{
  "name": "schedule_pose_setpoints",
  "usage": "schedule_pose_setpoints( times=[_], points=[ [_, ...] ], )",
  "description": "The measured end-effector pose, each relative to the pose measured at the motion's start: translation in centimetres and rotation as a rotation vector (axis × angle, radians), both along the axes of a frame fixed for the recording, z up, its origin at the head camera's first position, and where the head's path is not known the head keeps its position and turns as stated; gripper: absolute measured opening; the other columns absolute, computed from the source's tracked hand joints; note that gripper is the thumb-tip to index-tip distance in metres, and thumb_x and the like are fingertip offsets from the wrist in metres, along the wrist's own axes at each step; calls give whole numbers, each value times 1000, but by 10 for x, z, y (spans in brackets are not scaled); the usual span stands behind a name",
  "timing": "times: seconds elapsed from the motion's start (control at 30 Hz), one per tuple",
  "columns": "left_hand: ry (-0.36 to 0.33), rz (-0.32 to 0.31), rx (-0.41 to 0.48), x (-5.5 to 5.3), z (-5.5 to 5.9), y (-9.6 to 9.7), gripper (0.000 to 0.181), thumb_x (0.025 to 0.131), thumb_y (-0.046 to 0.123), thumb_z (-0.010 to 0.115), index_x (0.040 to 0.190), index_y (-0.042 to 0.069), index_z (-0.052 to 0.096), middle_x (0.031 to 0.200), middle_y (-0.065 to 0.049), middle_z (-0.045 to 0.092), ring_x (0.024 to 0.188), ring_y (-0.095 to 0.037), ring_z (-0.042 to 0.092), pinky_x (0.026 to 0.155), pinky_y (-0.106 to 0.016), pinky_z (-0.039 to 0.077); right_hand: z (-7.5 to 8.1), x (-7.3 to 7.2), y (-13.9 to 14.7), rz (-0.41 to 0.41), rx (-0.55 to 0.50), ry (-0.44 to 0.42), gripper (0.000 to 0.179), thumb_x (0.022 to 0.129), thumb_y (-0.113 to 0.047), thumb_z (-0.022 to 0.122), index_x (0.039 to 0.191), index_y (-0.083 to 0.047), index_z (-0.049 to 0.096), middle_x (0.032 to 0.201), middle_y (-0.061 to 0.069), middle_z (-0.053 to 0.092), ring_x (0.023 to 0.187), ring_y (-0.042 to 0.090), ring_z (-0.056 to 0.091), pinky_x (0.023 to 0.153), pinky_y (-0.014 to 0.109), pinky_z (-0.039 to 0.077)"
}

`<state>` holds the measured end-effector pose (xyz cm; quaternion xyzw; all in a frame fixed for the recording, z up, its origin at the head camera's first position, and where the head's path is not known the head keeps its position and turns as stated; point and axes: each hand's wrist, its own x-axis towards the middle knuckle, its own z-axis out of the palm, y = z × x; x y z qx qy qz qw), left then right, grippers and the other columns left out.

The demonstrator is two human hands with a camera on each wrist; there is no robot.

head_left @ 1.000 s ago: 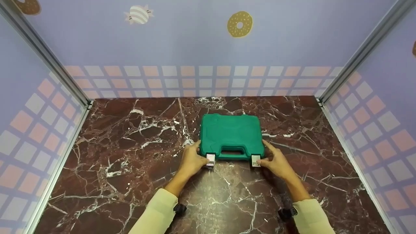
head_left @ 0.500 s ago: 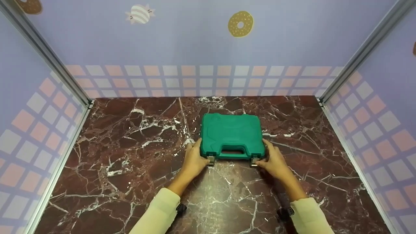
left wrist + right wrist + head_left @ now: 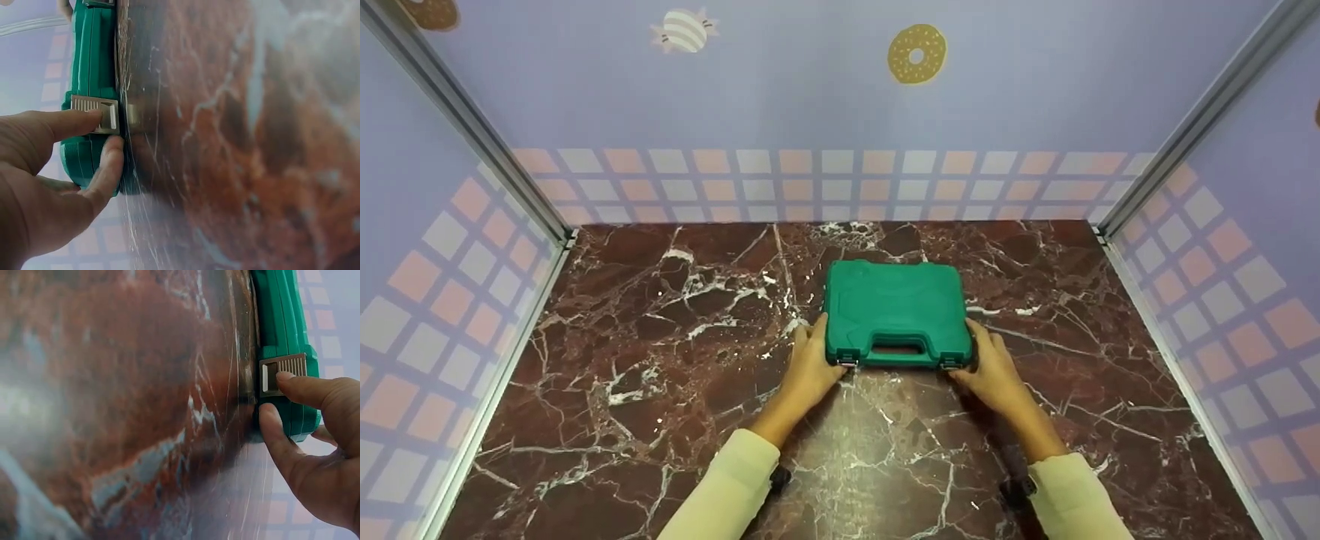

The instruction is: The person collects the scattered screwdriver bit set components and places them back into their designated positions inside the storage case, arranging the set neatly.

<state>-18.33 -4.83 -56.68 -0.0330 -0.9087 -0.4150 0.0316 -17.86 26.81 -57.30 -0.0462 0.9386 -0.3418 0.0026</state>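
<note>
A green plastic carrying case [image 3: 896, 300] lies flat on the marble table, its handle towards the person. My left hand [image 3: 808, 369] holds the case's left front corner, fingers along the side. Its thumb presses the left metal latch [image 3: 95, 114], which lies against the front face in the left wrist view. At the right front corner, my right hand [image 3: 994, 371] holds the case likewise, with its thumb on the right metal latch [image 3: 283, 375]. In the right wrist view another finger touches the case below that latch. The case's contents are hidden.
The dark red marble tabletop [image 3: 675, 390] spreads around the case. A lilac back wall [image 3: 810, 90] with pink and white squares rises behind it, and similar side walls [image 3: 435, 255] stand left and right.
Both metal latches have swung from sticking out in front of the case to lying against its front face, pushed by the thumbs. The case has stayed nearly in place.
</note>
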Motion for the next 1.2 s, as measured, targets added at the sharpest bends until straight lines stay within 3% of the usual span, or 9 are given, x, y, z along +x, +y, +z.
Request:
schedule_pose_setpoints(
  times=[0.1, 0.23, 0.47, 0.77, 1.2],
  points=[
    [27, -18, -67, -1, 0, -2, 92, 71, -1, 88, 153, 7, 46, 135, -23, 49, 106, -46, 65, 88, -51, 59, -1, 0, 1, 16, 13, 22, 95, 81, -8, 88, 159, -6, 33, 137, 36, 44, 124, 53, 53, 105, 65, 45],
    [63, -90, -153, -3, 1, -5, 88, 74, 3, 87, 152, 10, 48, 138, -19, 49, 101, -42, 68, 78, -49, 60, -3, -1, 4, 78, 33, 87, 95, 81, -7, 88, 159, -6, 35, 150, 34, 37, 132, 54, 49, 107, 64, 45],
    [130, -179, -182, -7, 0, -13, 81, 78, 12, 90, 149, 7, 53, 135, -19, 51, 106, -40, 66, 89, -50, 59, -1, -5, 7, 169, 50, 159, 85, 81, -7, 88, 155, -4, 45, 159, 30, 36, 139, 53, 45, 108, 63, 45],
    [120, -196, -152, -9, 0, -15, 79, 79, 14, 90, 149, 6, 53, 134, -19, 51, 114, -40, 63, 98, -51, 55, 0, -5, 8, 167, 42, 159, 82, 83, -9, 87, 154, -4, 46, 158, 29, 38, 139, 52, 46, 109, 63, 45],
    [113, -205, -161, -7, 3, -14, 75, 84, 14, 85, 150, 4, 50, 135, -20, 48, 111, -40, 63, 96, -52, 56, -1, -5, 7, 158, 41, 160, 82, 82, -9, 87, 153, -3, 47, 157, 29, 39, 137, 51, 48, 107, 61, 47]
  ],
)
